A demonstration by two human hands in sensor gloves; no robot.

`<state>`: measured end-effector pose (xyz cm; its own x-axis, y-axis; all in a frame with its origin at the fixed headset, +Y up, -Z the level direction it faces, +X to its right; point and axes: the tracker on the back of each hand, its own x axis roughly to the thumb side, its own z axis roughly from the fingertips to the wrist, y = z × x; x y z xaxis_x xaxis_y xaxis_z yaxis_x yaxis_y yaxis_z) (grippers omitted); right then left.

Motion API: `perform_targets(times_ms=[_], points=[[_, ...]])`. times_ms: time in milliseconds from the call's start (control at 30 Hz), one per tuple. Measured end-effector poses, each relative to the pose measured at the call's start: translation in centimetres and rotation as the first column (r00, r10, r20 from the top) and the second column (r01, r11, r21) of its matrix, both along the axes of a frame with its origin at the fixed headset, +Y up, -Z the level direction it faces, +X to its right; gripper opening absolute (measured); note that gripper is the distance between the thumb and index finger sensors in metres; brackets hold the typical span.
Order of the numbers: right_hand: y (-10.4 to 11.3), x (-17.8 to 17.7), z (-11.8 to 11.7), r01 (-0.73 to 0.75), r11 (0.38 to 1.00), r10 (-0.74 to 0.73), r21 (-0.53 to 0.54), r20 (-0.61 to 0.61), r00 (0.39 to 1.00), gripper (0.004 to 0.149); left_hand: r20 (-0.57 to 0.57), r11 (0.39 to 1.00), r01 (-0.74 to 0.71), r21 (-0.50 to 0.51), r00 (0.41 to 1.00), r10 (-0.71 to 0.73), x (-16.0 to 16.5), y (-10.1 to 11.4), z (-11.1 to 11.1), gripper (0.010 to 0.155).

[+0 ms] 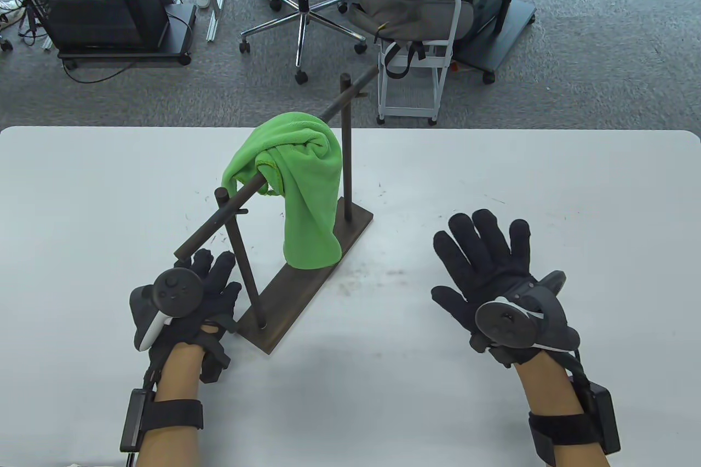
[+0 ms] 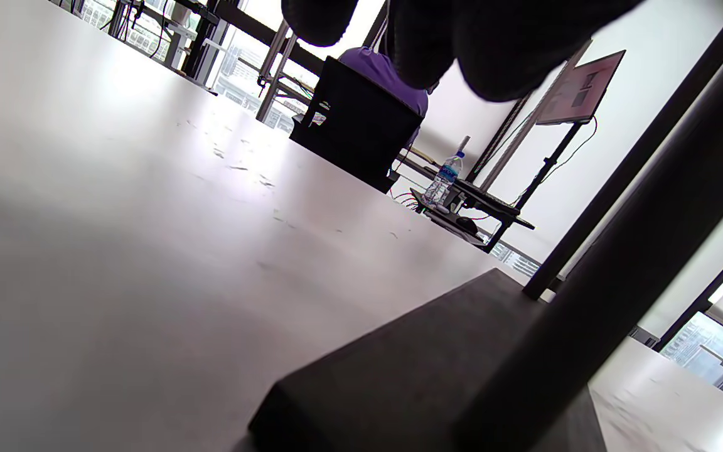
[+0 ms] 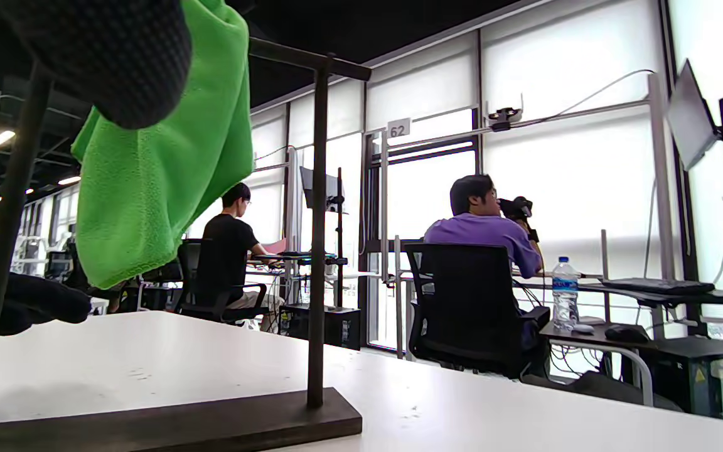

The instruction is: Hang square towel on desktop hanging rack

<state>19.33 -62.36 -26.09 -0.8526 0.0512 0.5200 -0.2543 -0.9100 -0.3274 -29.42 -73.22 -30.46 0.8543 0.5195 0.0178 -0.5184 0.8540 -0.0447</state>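
Left hand [image 1: 189,303]: beside the rack's near post, fingers loosely extended, grip holding nothing. Rack [image 1: 306,275]: bar ran diagonally, near-left to far-right, on the desk [image 1: 82,204]. Towel [image 1: 298,188]: bunched over the bar's middle, long axis hanging down; uneven drape might let it slide off. Right hand [image 1: 493,270]: well apart, grip spread wide, empty.
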Motion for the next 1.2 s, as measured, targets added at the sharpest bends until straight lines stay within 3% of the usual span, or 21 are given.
perform_targets(times_ms=[200, 267, 533, 900, 1200], points=[[-3.8, 2.0, -0.8, -0.006, 0.999, 0.009, -0.05, 0.065, 0.998, 0.087, -0.028, 1.0, 0.008, -0.029, 1.0, -0.009, -0.5, -0.7, -0.2, 0.063], [-5.4, 2.4, -1.5, -0.015, 0.99, 0.028, -0.142, 0.09, 0.996, 0.087, -0.04, 0.999, 0.013, -0.046, 0.999, -0.015, -0.7, -1.0, -0.2, 0.063], [-8.6, 3.7, -2.5, -0.011, 0.965, 0.051, -0.262, 0.148, 0.988, 0.086, -0.049, 0.997, 0.013, -0.071, 0.999, -0.017, -0.7, -1.1, -0.1, 0.063], [-10.5, 4.9, -3.1, -0.004, 0.945, 0.085, -0.327, 0.235, 0.968, 0.083, -0.022, 0.994, 0.006, -0.112, 1.0, -0.008, -0.5, -1.2, -0.1, 0.064], [-10.7, 4.3, -3.3, -0.02, 0.944, 0.102, -0.328, 0.232, 0.967, 0.082, -0.027, 0.991, 0.0, -0.135, 1.0, -0.004, -0.7, -1.4, -0.4, 0.063]])
